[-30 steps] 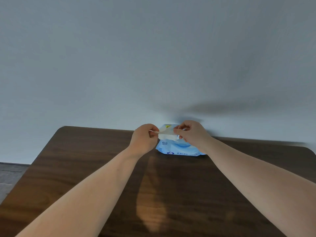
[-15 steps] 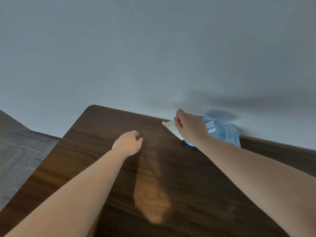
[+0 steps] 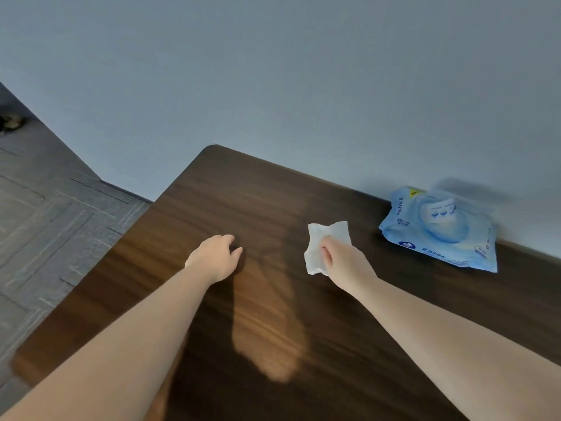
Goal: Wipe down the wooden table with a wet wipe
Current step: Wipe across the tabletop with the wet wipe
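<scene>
A dark wooden table [image 3: 273, 329] with rounded corners fills the lower view. My right hand [image 3: 343, 262] pinches a white wet wipe [image 3: 321, 241] over the table's middle; the wipe sticks up and left of my fingers, partly crumpled. My left hand [image 3: 217, 256] hovers over the table to the left, fingers loosely curled and holding nothing. A blue pack of wet wipes [image 3: 440, 226] lies at the table's far edge against the wall, to the right of my right hand.
A pale blue-grey wall [image 3: 303, 86] runs along the table's far edge. Grey patterned floor [image 3: 45, 223] lies to the left, past the table's left edge. A small dark object [image 3: 10, 124] sits on the floor far left.
Both hands held the wipe at the pack a second ago. My left hand let go and moved left; my right hand pulled the wipe clear of the pack. The view swung left.
</scene>
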The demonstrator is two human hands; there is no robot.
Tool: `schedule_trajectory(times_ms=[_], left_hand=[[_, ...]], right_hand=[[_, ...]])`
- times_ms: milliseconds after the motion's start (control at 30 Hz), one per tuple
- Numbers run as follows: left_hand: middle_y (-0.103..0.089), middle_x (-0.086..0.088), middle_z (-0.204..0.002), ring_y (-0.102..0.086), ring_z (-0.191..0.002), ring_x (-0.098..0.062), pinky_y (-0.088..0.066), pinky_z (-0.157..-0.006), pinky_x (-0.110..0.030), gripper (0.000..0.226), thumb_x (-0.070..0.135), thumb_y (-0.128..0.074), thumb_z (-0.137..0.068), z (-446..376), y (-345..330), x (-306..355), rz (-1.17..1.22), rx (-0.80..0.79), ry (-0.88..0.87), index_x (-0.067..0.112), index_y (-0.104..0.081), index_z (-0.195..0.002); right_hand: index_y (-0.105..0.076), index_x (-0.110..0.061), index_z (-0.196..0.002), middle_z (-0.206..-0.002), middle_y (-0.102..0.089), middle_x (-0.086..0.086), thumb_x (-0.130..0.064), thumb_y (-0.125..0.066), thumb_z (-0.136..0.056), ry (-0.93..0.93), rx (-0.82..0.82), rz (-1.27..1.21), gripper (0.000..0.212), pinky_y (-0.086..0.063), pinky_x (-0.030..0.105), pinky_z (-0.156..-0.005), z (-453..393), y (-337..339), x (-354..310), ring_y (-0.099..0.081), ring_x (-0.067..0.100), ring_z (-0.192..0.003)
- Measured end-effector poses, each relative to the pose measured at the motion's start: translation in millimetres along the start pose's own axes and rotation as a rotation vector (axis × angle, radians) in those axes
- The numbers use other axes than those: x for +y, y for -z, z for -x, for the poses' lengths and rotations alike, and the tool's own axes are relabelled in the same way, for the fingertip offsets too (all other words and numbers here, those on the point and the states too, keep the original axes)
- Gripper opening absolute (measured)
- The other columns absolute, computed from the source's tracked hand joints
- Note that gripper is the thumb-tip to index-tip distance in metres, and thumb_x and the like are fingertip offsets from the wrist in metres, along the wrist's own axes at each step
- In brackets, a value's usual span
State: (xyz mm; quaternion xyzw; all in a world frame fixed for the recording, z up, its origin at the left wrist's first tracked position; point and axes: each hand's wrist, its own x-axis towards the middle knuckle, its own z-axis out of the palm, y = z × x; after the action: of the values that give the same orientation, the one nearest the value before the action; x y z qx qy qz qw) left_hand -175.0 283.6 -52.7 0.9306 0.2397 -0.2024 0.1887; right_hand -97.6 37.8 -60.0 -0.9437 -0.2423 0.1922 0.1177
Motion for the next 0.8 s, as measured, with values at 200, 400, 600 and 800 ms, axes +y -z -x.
schedule_trajectory(times_ms=[200,400,600,800], left_hand=[[-0.004,-0.005,-0.160,-0.001,-0.147,-0.021,-0.015,-0.118,-0.041,0.068,0.049,-0.031,-0.097,7.8,-14.8,-26.5,-0.151,0.041,-0.034,0.014,-0.008,-0.150],[0.013,-0.007,-0.159,0.010,-0.146,-0.021,-0.004,-0.119,-0.041,0.096,0.075,-0.017,-0.083,12.2,-31.0,-56.9,-0.281,0.050,0.002,0.010,0.011,-0.148],[0.015,-0.004,-0.158,0.014,-0.145,-0.019,0.002,-0.119,-0.041,0.098,0.077,0.002,-0.074,14.4,-49.5,-65.5,-0.237,0.139,0.002,0.012,0.015,-0.147],[0.015,-0.001,-0.158,0.015,-0.144,-0.018,0.003,-0.119,-0.043,0.095,0.078,-0.001,-0.076,11.2,-55.2,-70.3,-0.223,0.183,-0.012,0.016,0.014,-0.147]], right_hand=[[-0.028,-0.011,-0.146,-0.154,-0.031,0.005,-0.025,-0.039,-0.101,0.007,0.022,0.162,0.049,-0.034,0.033,-0.109,-20.2,-20.4,2.9,-0.027,0.020,-0.142],[0.002,-0.008,-0.150,-0.160,0.003,0.009,-0.039,-0.011,-0.102,0.043,0.024,0.192,0.058,0.003,0.033,-0.117,-49.7,-52.6,-40.6,0.004,0.021,-0.147],[0.009,-0.014,-0.150,-0.160,0.008,0.010,-0.049,-0.010,-0.099,0.115,0.053,0.154,0.064,0.006,0.038,-0.117,-102.2,-73.1,-112.3,0.006,0.026,-0.147],[0.007,-0.015,-0.150,-0.160,0.008,0.008,-0.048,-0.010,-0.100,0.267,0.021,0.171,0.063,0.003,0.040,-0.120,-165.2,-84.0,-190.2,0.007,0.025,-0.147]])
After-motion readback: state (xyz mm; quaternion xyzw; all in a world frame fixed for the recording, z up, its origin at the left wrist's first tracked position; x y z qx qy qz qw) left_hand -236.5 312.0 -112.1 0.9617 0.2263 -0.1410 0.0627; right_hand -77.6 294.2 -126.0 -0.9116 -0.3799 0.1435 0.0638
